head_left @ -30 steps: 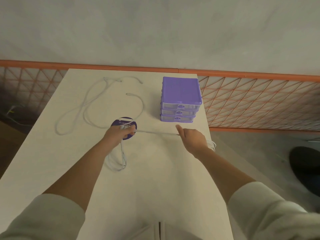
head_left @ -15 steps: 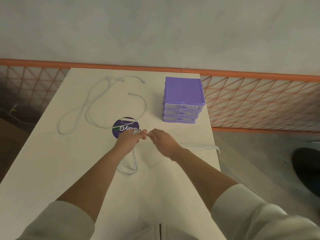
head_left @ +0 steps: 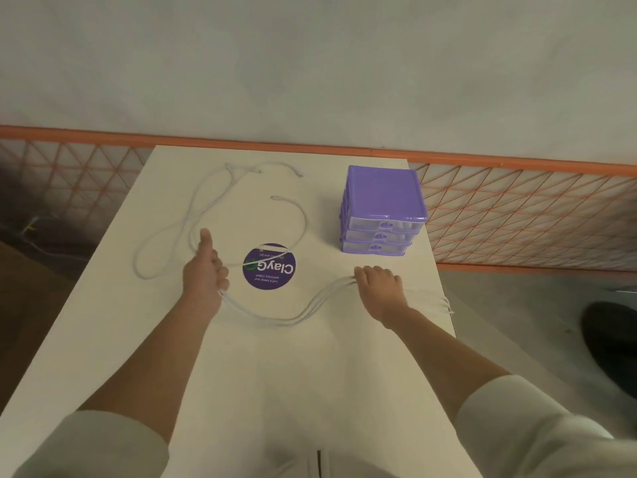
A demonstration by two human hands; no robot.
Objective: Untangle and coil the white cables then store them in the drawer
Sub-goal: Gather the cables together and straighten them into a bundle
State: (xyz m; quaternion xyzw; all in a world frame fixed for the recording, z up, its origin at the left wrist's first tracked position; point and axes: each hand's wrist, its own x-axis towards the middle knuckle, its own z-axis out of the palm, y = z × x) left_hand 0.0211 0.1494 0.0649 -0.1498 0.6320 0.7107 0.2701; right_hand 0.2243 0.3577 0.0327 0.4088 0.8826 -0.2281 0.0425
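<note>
A bundle of white cable strands (head_left: 275, 319) sags in a curve across the table between my two hands. My left hand (head_left: 205, 272) holds one end, thumb raised and fingers curled over the strands. My right hand (head_left: 379, 282) grips the other end, and the strands run on past it to the table's right edge (head_left: 444, 305). More white cable (head_left: 193, 215) lies in loose loops at the far left, one strand crossing a round purple sticker (head_left: 269, 266). A purple three-drawer unit (head_left: 382, 212) stands at the far right with all drawers closed.
The white table (head_left: 275, 391) reaches an orange rail and mesh fence (head_left: 517, 215) at the back. On the right the table ends close to my right hand, with grey floor and a dark object (head_left: 613, 343) below.
My hands were together beside the sticker half a second ago. They have moved apart, the left to the left and the right to the right, drawing the cable strands out between them.
</note>
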